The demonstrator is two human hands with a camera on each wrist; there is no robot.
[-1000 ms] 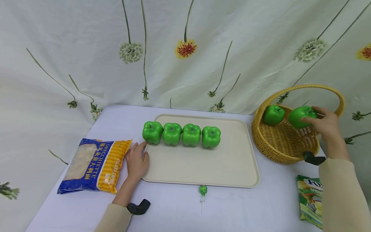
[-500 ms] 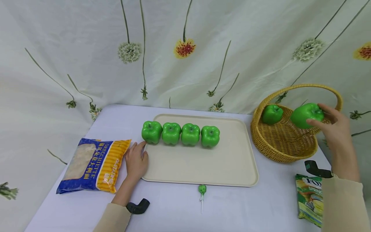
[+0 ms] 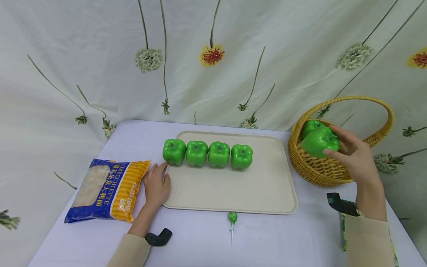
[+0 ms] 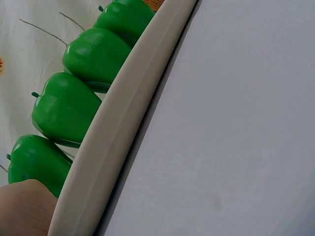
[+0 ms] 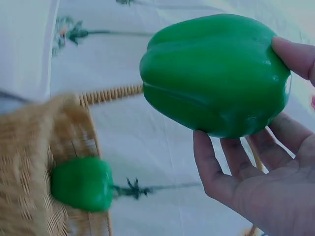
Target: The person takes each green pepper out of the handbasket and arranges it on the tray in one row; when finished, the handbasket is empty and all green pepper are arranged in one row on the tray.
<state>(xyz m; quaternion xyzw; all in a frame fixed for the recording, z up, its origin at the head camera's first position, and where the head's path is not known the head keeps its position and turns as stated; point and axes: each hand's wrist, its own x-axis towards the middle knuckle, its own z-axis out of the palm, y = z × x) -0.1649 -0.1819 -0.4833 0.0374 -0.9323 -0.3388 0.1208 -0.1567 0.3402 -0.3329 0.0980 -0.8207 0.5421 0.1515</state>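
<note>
My right hand (image 3: 358,157) holds a green bell pepper (image 3: 321,142) above the wicker basket (image 3: 320,180). In the right wrist view, thumb and curled fingers grip that pepper (image 5: 216,73) from its stem end. Another green pepper (image 5: 82,184) lies inside the basket, partly hidden in the head view. My left hand (image 3: 157,184) rests at the left edge of the beige tray (image 3: 230,193), fingertips close to the leftmost pepper (image 3: 174,152); whether they touch it I cannot tell. Several green peppers (image 3: 218,154) stand in a row across the tray.
A blue and yellow pasta bag (image 3: 108,189) lies left of the left hand. In front of the tray is a green lollipop (image 3: 232,218). The right sleeve mostly covers a green packet (image 3: 343,231). The basket's tall handle (image 3: 360,98) arches over its opening.
My right hand has lifted the pepper and carried it first right, then left across the basket, so it now overlaps the pepper inside. My left hand has stayed in place.
</note>
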